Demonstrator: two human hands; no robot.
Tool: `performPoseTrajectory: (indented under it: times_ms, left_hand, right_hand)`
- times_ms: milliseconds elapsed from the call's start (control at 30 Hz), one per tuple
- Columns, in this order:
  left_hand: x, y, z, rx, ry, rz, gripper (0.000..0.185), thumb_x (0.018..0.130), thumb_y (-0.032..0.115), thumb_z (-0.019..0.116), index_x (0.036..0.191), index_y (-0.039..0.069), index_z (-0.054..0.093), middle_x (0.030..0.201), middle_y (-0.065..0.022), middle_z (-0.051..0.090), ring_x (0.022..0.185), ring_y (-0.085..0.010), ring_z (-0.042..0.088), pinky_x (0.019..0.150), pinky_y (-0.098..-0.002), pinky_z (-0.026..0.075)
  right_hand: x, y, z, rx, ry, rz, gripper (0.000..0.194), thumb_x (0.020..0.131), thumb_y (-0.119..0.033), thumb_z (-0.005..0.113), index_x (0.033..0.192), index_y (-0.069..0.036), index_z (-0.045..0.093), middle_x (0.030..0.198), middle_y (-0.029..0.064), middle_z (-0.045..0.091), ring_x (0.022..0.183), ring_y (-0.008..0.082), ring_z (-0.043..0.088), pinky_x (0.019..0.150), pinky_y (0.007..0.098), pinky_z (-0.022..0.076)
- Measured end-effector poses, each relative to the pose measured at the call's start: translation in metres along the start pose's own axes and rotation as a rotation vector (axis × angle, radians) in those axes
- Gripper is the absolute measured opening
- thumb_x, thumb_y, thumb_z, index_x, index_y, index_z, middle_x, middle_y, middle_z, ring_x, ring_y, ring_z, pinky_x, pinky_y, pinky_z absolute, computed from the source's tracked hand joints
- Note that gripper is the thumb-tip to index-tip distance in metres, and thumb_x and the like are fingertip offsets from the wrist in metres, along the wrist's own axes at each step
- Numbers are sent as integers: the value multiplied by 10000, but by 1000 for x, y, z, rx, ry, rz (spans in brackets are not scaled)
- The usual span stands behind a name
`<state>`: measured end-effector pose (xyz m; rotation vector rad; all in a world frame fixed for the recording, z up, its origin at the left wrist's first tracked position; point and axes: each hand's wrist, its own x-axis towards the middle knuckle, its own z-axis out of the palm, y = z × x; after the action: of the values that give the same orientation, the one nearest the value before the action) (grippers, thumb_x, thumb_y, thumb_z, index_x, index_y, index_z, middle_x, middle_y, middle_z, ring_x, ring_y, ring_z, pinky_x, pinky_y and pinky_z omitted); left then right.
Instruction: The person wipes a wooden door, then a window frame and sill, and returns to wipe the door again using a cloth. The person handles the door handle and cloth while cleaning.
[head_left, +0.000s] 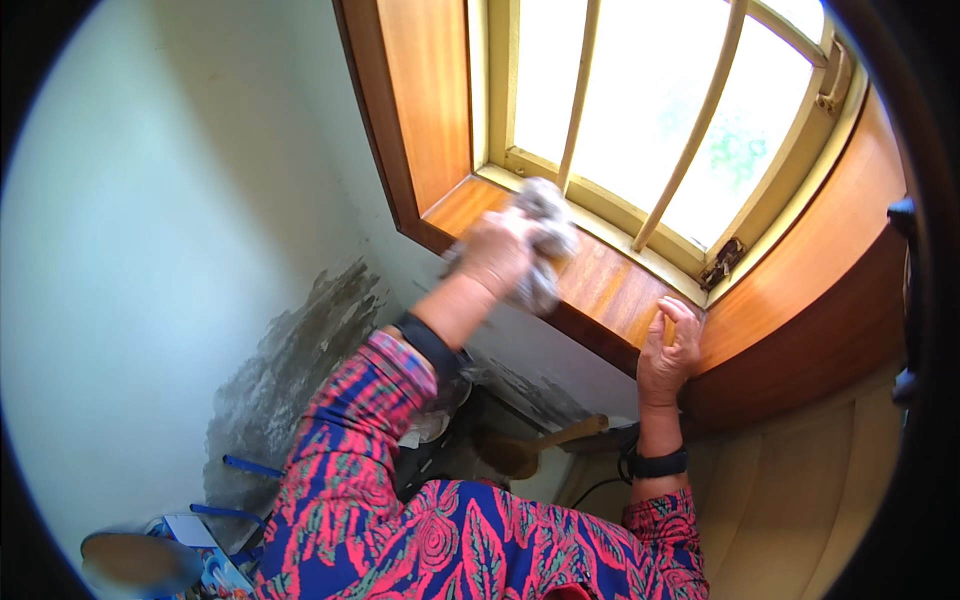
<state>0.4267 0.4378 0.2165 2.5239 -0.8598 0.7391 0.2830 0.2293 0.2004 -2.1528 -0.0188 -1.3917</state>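
Note:
My left hand (499, 247) grips a crumpled, greyish-white cloth (551, 229) on the varnished wooden windowsill (600, 281), beside the lower end of a window bar. The hand and cloth are blurred. Near the sill's right corner, my right hand (670, 352) rests against the wood with its fingers bent and nothing seen in it. Above the sill stands the cream-painted window frame (622, 202) with upright bars (694, 127). Both wrists wear dark bands.
Wooden panels line the window opening (427, 97). The pale wall on the left (187, 187) has a dark, peeling patch (300, 367). Below the sill lie a round brown object with a wooden handle (574, 433) and a black cable (600, 484). A rusty hinge (724, 264) is at the frame's lower corner.

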Motion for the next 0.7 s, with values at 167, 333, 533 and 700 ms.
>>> performPoseTrajectory:
  times_ms: [167, 333, 533, 700]
  left_hand:
    - [19, -62, -14, 403, -133, -318, 182, 757, 271, 604, 894, 165, 662, 982, -8, 616, 908, -253, 596, 797, -390, 482]
    - [6, -36, -32, 539, -214, -344, 217, 790, 311, 581, 903, 138, 647, 945, -75, 640, 919, -274, 599, 776, -416, 474]
    - [-41, -1, -72, 70, -417, -403, 286, 739, 319, 617, 906, 92, 665, 857, -154, 656, 813, -306, 635, 727, -392, 504]
    - [-49, 53, -65, -509, 15, -334, 300, 742, 279, 645, 947, 60, 646, 866, -176, 643, 773, -330, 630, 688, -373, 505]
  right_hand:
    - [0, 3, 1, 60, 15, 25, 168, 712, 46, 557, 850, -38, 602, 877, 104, 622, 837, 259, 584, 774, 337, 457]
    - [1, 2, 0, 13, 12, 78, 154, 704, 44, 559, 818, -47, 608, 834, 98, 628, 812, 263, 592, 752, 337, 462]
    - [-1, 1, -2, 78, 11, 121, 147, 708, 35, 556, 813, -53, 611, 812, 97, 623, 794, 265, 587, 737, 333, 460]
    - [-4, 4, 0, 105, 42, 121, 156, 703, 50, 550, 813, -45, 607, 803, 101, 614, 795, 266, 585, 736, 332, 458]
